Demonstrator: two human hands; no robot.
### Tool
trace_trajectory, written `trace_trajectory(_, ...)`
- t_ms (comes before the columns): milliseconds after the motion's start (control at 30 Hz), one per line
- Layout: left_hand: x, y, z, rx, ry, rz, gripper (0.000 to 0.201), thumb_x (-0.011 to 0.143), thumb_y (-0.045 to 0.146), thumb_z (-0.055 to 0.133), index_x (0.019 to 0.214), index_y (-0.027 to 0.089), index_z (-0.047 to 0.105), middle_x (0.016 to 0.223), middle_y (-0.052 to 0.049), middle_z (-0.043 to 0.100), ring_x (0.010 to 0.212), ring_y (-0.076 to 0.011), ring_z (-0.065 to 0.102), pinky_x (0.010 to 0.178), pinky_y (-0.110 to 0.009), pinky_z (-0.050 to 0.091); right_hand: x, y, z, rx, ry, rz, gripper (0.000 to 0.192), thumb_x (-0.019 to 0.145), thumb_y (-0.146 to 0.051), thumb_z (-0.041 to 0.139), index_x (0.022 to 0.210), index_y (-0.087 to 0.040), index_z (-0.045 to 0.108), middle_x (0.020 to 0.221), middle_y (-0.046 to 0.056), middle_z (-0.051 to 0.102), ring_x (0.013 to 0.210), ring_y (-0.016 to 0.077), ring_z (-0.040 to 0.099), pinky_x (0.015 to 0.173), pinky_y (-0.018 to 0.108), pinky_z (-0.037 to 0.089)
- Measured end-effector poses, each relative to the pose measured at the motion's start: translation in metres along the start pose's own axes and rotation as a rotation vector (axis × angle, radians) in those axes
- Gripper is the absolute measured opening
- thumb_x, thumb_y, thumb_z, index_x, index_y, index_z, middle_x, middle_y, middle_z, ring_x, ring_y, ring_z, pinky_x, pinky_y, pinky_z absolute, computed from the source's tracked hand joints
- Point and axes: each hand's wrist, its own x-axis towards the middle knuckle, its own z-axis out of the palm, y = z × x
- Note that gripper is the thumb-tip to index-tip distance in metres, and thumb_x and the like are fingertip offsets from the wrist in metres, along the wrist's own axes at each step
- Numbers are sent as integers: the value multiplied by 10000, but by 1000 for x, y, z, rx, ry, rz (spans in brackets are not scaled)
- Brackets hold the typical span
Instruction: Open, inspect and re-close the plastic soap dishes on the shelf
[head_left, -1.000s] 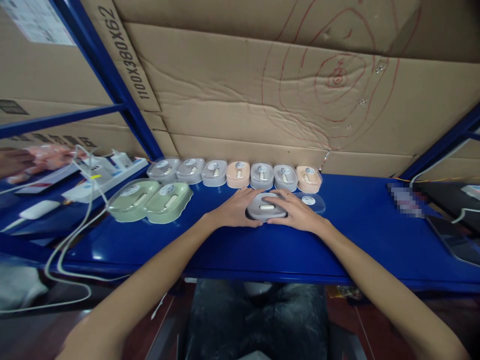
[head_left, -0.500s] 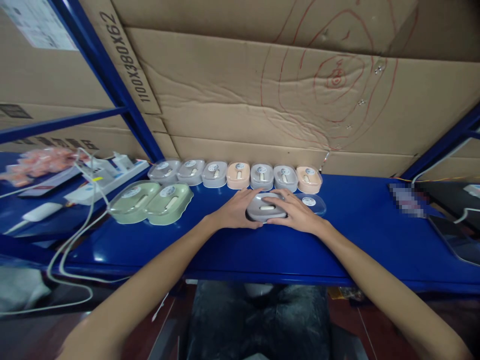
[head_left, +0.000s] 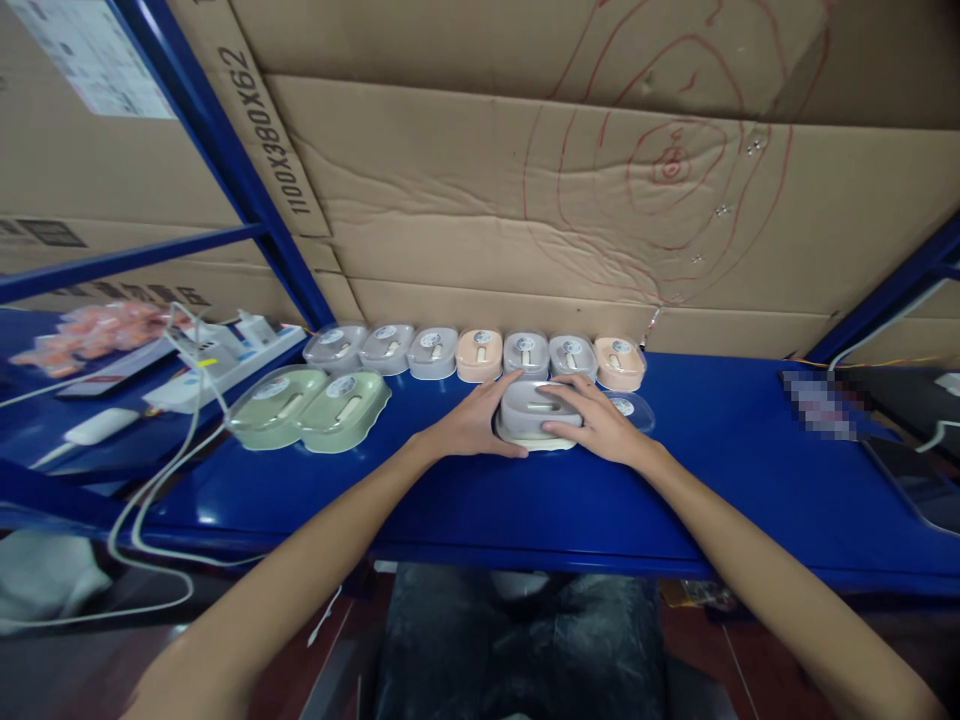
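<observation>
A small grey plastic box sits between my hands near the middle of the blue table, a pale base showing under its front edge. My left hand curls round the box's left side, thumb low at the front by the base. On the other side, my right hand grips the grey part, fingers over the top and thumb at its front. Partly behind that hand lies a clear lid with a round label. The undersides of my fingers are hidden.
Along the cardboard backboard stands a row of similar grey and peach boxes. Two green boxes sit at the left, beside white cables and a power strip. A dark flat device lies far right.
The grey part has risen and tilted between my hands, so the pale base shows more below it. The view has shifted slightly.
</observation>
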Motion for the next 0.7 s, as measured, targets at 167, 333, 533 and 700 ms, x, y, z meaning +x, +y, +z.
trace_trajectory(167,1,5,-5,-69,36,51,1389,666,664,968,1751,264,199,1742,-198,392,1601,-459,386,1301,-645,325,3,6,0,151,135,52,535,1038,-612,645,1478,-309,641,1452,125,683,1383,352,635,1203,628,487)
trace_trajectory(333,2,7,-9,-136,0,47,1397,664,625,984,1745,225,195,1464,-177,645,1309,-384,644,1156,-573,485,6,11,0,365,309,160,589,1034,-690,601,1435,-261,649,1465,125,713,1375,329,665,1194,547,515)
trace_trajectory(533,0,3,-12,-104,-41,44,1392,698,583,966,1765,238,143,1449,-161,631,1359,-372,593,1202,-583,419,7,10,-3,397,374,244,647,1018,-780,528,1346,-249,700,1339,111,770,1326,345,684,1132,530,560)
trace_trajectory(700,-1,0,-14,-77,-90,54,1364,718,583,949,1768,261,141,1476,-155,604,1423,-387,543,1254,-603,357,8,11,-3,419,367,258,664,1016,-796,508,1341,-257,716,1303,107,781,1303,348,695,1121,527,569)
